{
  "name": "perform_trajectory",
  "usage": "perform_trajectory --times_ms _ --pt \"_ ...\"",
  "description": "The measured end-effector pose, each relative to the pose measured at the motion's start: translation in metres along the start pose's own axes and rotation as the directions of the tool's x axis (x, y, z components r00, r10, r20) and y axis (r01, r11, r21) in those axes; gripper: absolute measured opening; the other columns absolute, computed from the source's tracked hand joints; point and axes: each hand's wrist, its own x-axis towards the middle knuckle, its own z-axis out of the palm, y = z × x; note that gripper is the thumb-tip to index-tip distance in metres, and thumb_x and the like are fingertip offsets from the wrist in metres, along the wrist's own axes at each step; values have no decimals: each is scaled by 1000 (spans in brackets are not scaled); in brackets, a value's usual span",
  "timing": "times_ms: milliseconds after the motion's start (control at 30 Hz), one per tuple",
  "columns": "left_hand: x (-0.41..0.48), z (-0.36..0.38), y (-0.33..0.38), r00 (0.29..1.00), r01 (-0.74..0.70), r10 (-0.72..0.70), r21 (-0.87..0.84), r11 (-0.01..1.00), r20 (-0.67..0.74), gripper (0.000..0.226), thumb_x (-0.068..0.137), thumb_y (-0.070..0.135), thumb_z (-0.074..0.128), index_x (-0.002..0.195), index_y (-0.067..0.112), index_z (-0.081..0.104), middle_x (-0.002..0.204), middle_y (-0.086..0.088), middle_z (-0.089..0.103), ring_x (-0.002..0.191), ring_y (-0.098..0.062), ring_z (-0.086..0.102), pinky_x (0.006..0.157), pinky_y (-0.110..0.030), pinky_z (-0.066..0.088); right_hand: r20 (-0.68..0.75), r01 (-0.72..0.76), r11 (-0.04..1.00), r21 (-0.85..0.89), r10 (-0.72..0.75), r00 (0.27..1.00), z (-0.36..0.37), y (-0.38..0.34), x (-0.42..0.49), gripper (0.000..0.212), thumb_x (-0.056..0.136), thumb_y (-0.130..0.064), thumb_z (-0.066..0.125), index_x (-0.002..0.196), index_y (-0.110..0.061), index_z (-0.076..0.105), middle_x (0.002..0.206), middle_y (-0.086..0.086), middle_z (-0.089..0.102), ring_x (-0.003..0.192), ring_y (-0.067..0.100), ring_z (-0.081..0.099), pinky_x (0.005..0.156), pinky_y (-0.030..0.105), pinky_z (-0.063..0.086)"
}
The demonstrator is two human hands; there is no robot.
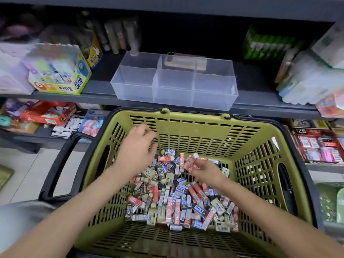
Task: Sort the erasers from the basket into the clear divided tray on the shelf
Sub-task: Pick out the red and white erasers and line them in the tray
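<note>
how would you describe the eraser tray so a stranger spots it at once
Find the dark shelf just above the green basket. Centred on it sits the clear divided tray. Unlike the colourful Power Glue box to its left and pale packs to its right, it is see-through with inner dividers.
</note>
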Motion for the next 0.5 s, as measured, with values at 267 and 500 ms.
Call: perform_trajectory --times_ms 267,500 --pt "1 15 39 477 790 111 -370 -489 872 87 81 63 53 129 -9 44 120 -32 59 103 -43 63 84 -51 50 -104 507 797 -328 -564 820 17 -40 -36 56 82 -4 64 132 -27 51 113 -5 47 96 1 48 82 5 38" --pt "-8 23 43 666 598 -108 -615 -514 738 15 87 17 61 93 3 63 80 -13 68 74 -26 67 72 -38 56 91 429 895 123 -441 893 26 -65 -48 68 81 -3 68 133 -36 40 104 -17 66 96 -3 63 84 13 47"
